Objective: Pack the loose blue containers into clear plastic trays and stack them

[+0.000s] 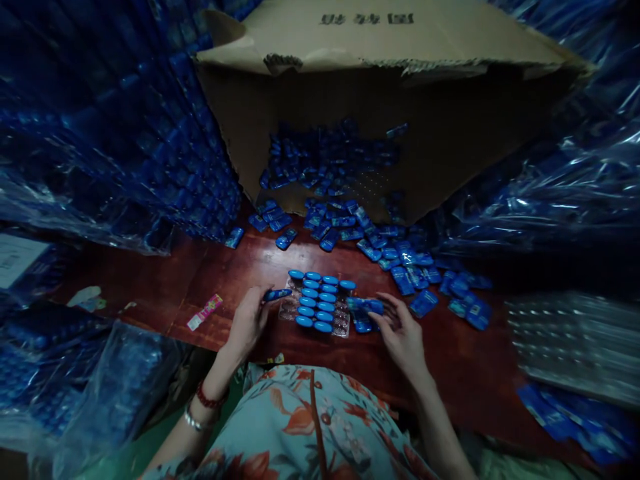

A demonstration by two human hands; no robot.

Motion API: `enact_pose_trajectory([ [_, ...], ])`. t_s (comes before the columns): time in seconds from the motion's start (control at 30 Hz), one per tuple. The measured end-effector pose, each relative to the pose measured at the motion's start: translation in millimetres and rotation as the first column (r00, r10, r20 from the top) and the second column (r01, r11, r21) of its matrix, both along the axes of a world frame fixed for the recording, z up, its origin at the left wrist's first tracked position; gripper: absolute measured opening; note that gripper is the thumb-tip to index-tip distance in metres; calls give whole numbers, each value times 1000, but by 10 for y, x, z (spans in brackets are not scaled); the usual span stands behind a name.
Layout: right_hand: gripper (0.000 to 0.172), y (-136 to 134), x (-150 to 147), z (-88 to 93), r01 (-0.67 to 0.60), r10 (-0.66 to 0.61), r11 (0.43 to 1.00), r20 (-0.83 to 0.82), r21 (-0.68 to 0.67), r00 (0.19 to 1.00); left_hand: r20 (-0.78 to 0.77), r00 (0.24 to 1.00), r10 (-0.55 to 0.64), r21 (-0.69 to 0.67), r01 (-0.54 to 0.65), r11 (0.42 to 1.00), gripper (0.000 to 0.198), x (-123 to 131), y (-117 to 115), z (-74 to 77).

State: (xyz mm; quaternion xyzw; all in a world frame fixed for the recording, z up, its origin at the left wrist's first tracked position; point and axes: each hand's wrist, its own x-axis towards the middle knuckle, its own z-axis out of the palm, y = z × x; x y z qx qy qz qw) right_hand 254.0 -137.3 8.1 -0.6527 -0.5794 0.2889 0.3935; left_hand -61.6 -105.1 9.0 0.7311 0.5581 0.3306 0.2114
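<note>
On the table before me lies a clear plastic tray [341, 323] with oval hollows. Rows of glossy blue oval pieces [325, 307] fill its middle, while hollows at both sides show bare. My left hand [250, 315], left of the tray, pinches one small blue packet [277, 295] near the tray's edge. To the right, my right hand [403, 328] has its thumb and fingers closed on a blue packet [370, 307]. Another blue packet [364, 325] lies under that one, partly hidden.
An open cardboard box [230, 127] at the back holds many blue packets, and loose packets [340, 223] spill from it. Clear trays [575, 340] are stacked at right. Wrapped blue stock [125, 133] rises at left. A pink wrapper [205, 312] lies on the red-brown table [170, 273].
</note>
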Motion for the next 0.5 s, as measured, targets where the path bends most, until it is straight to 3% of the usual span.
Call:
enact_pose_trajectory([
  [0.07,29,31,-160,-37,-40,34,997,79,73,996,20,1000,-10,49,9,999,23,89,76,-30],
  [0.2,31,158,-219,-34,-304,256,942,282,144,925,-42,992,-118,157,124,980,25,139,265,-163],
  [0.33,43,277,-155,166,-454,426,889,464,-57,777,-123,959,-254,190,274,943,30,132,365,-225],
  [0.5,52,429,-250,363,-511,572,811,565,-284,595,-262,899,-353,123,393,911,28,176,409,-83],
])
